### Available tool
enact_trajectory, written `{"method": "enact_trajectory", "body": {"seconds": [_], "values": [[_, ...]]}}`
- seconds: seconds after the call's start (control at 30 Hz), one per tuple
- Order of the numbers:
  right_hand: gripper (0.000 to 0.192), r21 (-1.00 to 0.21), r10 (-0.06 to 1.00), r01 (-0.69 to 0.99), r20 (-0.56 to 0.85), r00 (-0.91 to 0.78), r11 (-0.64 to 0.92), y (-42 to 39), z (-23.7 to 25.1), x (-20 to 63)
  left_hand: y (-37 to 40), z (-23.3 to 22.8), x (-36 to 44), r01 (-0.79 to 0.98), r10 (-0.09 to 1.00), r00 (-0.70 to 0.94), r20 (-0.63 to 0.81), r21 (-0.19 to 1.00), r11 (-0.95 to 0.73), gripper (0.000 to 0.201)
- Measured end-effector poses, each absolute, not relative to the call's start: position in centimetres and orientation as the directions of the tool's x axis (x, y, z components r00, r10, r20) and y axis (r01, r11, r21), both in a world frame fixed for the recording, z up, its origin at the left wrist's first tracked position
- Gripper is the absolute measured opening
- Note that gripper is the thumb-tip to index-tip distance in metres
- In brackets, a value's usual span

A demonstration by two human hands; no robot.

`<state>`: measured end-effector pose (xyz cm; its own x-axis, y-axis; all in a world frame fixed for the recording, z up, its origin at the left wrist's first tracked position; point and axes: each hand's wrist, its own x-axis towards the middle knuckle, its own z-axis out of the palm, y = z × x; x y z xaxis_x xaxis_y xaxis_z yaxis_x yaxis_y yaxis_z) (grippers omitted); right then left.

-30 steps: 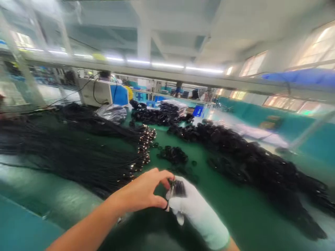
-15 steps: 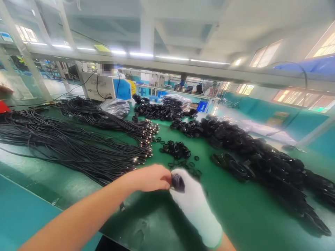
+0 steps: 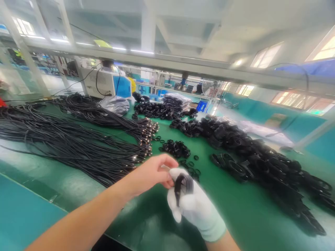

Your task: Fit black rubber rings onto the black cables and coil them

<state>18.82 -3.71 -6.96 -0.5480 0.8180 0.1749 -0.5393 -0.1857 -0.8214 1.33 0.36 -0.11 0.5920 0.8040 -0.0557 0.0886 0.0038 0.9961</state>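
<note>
I have the gloved right hand [image 3: 197, 205] gripping a black cable coil [image 3: 187, 183] at six o'clock; the bare left hand [image 3: 157, 171] bends its fingers beside the glove, pinching what I cannot tell. From the coil, small rings [image 3: 178, 149] crowd twelve o'clock, long cables [image 3: 75, 143] ten, piled coils [image 3: 246, 150] two, all on the green table [image 3: 235, 212].

Head view, one: worn on my own head, facing forward and down across the green tabletop [image 3: 230, 216]. Close range, at six o'clock: my bare left hand [image 3: 151, 174] and gloved right hand [image 3: 200, 205]; far range, at twelve o'clock: the ceiling [image 3: 183, 21].
</note>
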Motion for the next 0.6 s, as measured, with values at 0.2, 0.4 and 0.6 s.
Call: {"method": "enact_trajectory", "body": {"seconds": [0.2,0.4,0.6], "values": [[0.054,-0.804,0.764,-0.509,0.109,-0.636,-0.308,-3.4,-7.6,18.7,-0.1,-0.3,2.5,0.334,0.746,0.603,0.284,0.759,-0.559,0.031],[0.042,-0.643,0.771,-0.59,0.0,-0.637,-0.488,-2.9,-8.3,18.5,0.5,-1.4,3.0,0.459,0.844,0.446,0.298,0.733,-0.502,0.028],[0.039,-0.627,0.774,-0.6,-0.007,-0.633,-0.496,-3.1,-7.2,17.8,0.8,-2.3,2.7,0.469,0.888,0.387,0.248,0.776,-0.421,0.021]]}}
